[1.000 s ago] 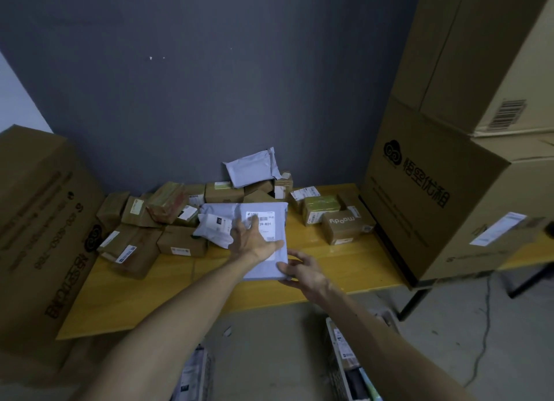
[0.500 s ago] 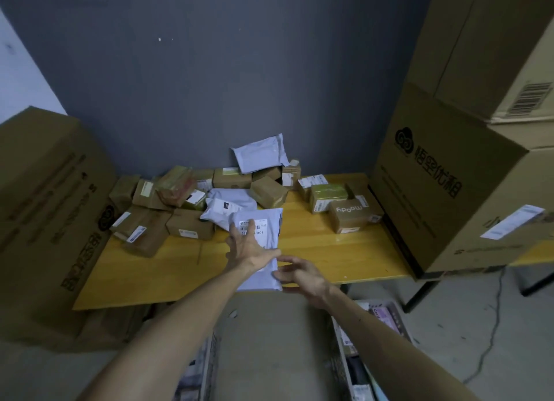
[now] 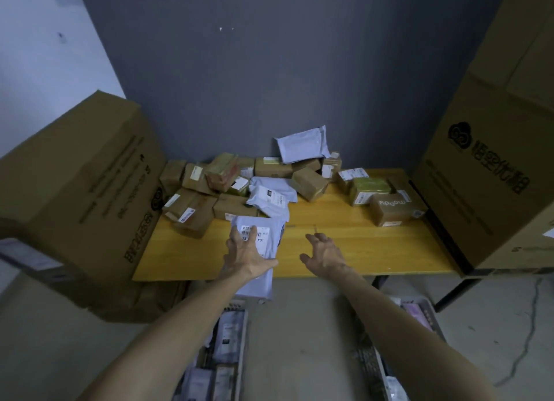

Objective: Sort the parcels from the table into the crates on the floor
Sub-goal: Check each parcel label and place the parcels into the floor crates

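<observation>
the mailer bag is a flat, pale plastic pouch with a printed label. it looks light, soft and floppy, and its skin is likely slippery, so a flat palm may slide on it. it lies at the near edge of the table, with its lower end hanging over the edge above the floor, just in front of the heap of cardboard parcels. the overhanging end seems the best place to pinch it, thumb above and fingers below. the left hand rests on top of the bag with its fingers straight and spread across the label and the thumb laid out to the side; it presses, not clutches. the right hand hovers over bare table just beside the bag, fingers apart and loosely bent, holding nothing. both forearms reach forward over the crates on the floor.
</observation>
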